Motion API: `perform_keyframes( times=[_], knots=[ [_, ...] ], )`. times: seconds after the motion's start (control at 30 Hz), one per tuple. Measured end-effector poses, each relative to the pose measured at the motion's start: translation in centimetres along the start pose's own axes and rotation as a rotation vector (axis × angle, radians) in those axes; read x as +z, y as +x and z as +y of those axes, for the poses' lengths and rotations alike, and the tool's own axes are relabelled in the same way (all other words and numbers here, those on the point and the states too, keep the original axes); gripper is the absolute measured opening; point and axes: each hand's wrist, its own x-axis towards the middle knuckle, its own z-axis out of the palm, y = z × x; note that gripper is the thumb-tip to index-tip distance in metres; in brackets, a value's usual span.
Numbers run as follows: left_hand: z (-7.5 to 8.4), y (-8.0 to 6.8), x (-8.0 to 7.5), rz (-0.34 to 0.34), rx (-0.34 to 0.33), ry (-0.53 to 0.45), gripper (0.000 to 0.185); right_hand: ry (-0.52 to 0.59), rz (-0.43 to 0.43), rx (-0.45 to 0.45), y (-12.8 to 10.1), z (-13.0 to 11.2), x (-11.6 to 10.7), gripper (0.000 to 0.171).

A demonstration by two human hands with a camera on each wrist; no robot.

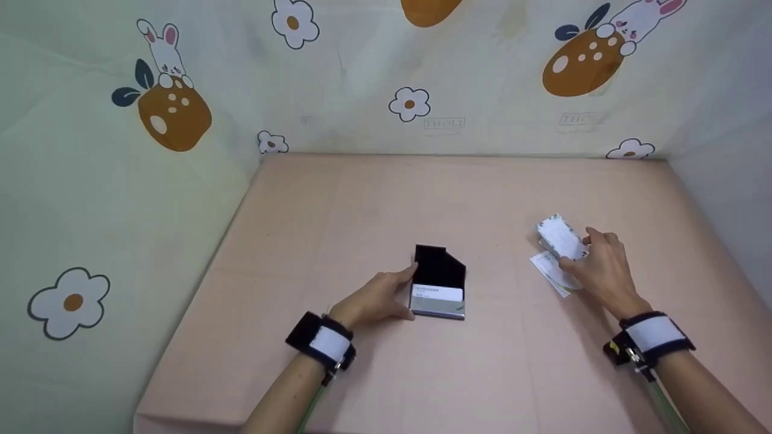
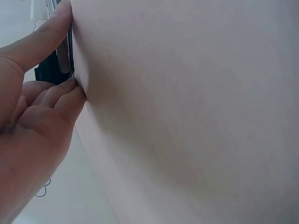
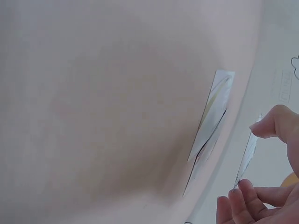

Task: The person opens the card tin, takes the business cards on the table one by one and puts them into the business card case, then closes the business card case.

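Right hand: thumb and fingers clamped on a white card, raised; loose cards lie beneath them on the tabletop. Left hand: thumb and fingers apart, touching the side of the opened black case just beside them.

Card holder on the table, card in its pocket, loose cards to its right.

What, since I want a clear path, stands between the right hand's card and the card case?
Nothing visible: just bare tabletop separates the held card from the card case. Loose cards lie on it, lower than the held card; the left hand touches the case's other side.
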Motion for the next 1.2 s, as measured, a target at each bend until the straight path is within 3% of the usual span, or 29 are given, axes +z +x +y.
perform_keyframes(
  times=[0.33,0.93,1.2],
  knots=[
    [-0.1,-0.1,0.0,-0.002,0.022,-0.007,0.097,0.007,0.008,-0.058,-1.3,-0.9,0.5,0.078],
    [-0.2,-0.1,0.0,0.000,-0.010,-0.016,0.095,0.006,0.055,-0.195,-3.4,-2.5,1.9,0.070],
    [-0.1,-0.1,0.0,-0.006,-0.012,-0.020,0.095,-0.015,0.099,-0.305,-4.3,-3.2,2.7,0.071]
  ],
)
